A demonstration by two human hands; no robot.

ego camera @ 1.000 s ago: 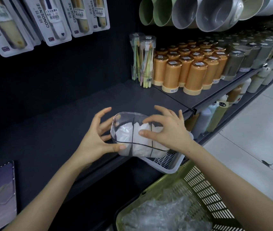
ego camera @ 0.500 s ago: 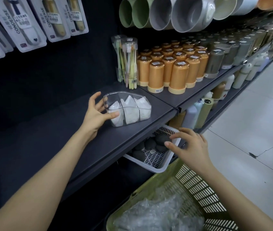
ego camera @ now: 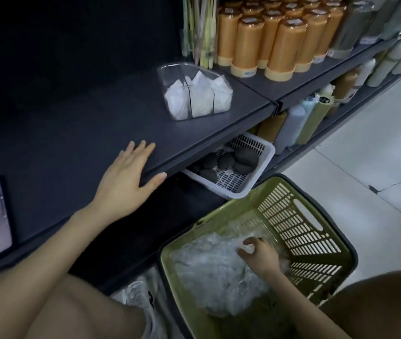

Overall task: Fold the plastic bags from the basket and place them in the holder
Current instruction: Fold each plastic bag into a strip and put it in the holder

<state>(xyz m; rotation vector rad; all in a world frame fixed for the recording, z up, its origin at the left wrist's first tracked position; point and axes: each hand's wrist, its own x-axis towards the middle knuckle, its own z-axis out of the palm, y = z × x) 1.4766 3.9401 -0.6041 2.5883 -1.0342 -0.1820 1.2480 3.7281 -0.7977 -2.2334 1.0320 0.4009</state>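
Right hand in the bag heap, left hand flat on the shelf.

Right hand [ego camera: 259, 255], at 5 o'clock in the frame, has its fingers curled into the crumpled clear plastic bags [ego camera: 214, 272], gripping a fold; some blur. The heap fills the 9 o'clock side of the green basket [ego camera: 317, 216] on the floor. Left hand [ego camera: 127, 174] lies wide and flat on the dark shelf [ego camera: 72, 143], fingers pointing to 1 o'clock, thumb at the front edge. Towards 1 o'clock from it the clear holder [ego camera: 170, 72] stands apart, long axis roughly 9 to 3, white folded bags upright in its compartments.
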